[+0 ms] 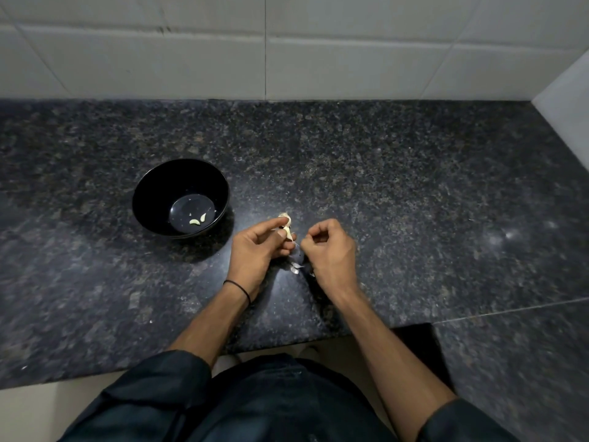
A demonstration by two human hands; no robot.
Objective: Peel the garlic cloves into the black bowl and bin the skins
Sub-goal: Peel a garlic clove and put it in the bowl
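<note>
Two peeled cloves (198,220) lie in the black bowl (149,199), centre-left. The left hand (259,247) grips the garlic (287,225); the right hand (328,247) pinches skin. Skins (295,268) litter the bench (414,186), unbinned.

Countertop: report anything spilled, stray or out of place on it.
Loose garlic skins lie on the dark countertop between the left hand and right hand, not binned. The black bowl stands upright holding peeled cloves. Nothing else stands out.
</note>
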